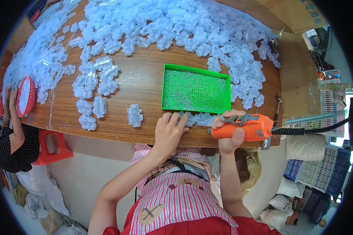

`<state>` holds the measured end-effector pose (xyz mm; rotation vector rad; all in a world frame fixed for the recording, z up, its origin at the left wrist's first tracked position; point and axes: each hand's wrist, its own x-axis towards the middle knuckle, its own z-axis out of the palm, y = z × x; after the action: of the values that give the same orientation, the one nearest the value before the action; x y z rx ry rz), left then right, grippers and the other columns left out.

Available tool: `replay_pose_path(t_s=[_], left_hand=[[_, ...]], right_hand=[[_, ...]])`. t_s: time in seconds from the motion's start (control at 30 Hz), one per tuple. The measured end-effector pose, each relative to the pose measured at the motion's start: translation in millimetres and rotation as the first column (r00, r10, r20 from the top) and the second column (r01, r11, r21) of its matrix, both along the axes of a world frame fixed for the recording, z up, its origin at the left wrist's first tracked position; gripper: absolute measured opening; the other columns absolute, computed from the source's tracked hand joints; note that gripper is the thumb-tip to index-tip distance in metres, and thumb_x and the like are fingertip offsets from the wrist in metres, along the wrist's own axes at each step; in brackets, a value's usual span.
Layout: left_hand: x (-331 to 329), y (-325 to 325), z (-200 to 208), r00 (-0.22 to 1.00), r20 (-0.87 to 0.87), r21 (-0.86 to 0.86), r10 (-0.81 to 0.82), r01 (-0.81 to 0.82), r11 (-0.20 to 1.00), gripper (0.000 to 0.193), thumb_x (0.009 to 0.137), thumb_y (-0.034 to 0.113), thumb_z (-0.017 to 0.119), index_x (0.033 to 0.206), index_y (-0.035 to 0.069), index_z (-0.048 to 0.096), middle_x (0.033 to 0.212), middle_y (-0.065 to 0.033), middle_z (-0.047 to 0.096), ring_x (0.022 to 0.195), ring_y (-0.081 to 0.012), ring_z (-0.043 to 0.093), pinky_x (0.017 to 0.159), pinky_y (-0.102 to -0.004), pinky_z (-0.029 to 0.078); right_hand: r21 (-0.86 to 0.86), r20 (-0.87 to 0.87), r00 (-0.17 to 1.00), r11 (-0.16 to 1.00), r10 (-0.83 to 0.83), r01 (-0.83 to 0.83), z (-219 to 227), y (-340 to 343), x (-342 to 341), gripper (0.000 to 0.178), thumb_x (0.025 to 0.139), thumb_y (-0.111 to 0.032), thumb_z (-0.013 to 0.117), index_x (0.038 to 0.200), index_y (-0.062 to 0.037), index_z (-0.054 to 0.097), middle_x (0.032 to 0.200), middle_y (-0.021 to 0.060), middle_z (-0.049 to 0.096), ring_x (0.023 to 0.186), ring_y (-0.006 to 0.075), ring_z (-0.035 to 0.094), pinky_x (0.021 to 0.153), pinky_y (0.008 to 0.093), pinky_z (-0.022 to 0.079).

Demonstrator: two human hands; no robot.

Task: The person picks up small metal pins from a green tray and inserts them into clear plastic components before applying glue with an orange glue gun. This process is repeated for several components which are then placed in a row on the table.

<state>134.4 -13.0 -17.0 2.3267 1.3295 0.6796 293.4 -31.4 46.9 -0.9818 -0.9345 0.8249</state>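
Observation:
My right hand (231,135) is wrapped around an orange electric screwdriver (252,128), held sideways with its dark tip pointing left. A black cable runs from its rear to the right. At the table's front edge lies a short row of clear plastic parts (204,119). The fingers of my left hand (169,131) are bent and pressed together at the row's left end, against a clear plastic part (189,119). Directly behind the row sits a green tray (163,88) of small metal pieces, probably screws. A single clear part (135,115) lies left of my left hand.
Large heaps of clear plastic parts (192,27) cover the back and left of the wooden table (141,70). Several parts (92,78) form a loose cluster at left. Another person (15,141) sits far left beside a red basket (26,96). Cardboard (298,74) walls the right side.

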Motion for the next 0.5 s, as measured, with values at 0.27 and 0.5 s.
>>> replay_pose_path(t_s=[0.27, 0.5], left_hand=[[-19.0, -14.0, 7.0, 0.996, -0.069, -0.042, -0.052, 0.05, 0.998, 0.049, 0.066, 0.021, 0.077, 0.107, 0.008, 0.053, 0.106, -0.0097, 0.055, 0.1, -0.0287, 0.051, 0.083, -0.0398, 0.042], [-38.2, -38.9, 19.7, 0.961, 0.243, -0.508, 0.133, 0.01, 0.861, 0.062, 0.072, 0.026, 0.078, 0.12, 0.002, 0.047, 0.102, -0.0162, 0.054, 0.089, -0.0303, 0.055, 0.078, -0.0376, 0.047]], right_hand=[[-0.035, -0.019, 1.0, 0.999, 0.017, -0.018, -3.3, -8.4, -1.2, 0.065, 0.078, -0.061, 0.062, 0.096, 0.0, 0.049, 0.068, 0.0064, 0.053, 0.059, 0.0152, 0.053, 0.055, 0.0298, 0.047], [-0.028, 0.032, 0.994, 0.994, 0.104, -0.103, -7.0, -12.9, -7.1, 0.065, 0.082, -0.065, 0.053, 0.099, -0.0029, 0.046, 0.072, 0.0062, 0.048, 0.061, 0.0141, 0.049, 0.055, 0.0296, 0.045]])
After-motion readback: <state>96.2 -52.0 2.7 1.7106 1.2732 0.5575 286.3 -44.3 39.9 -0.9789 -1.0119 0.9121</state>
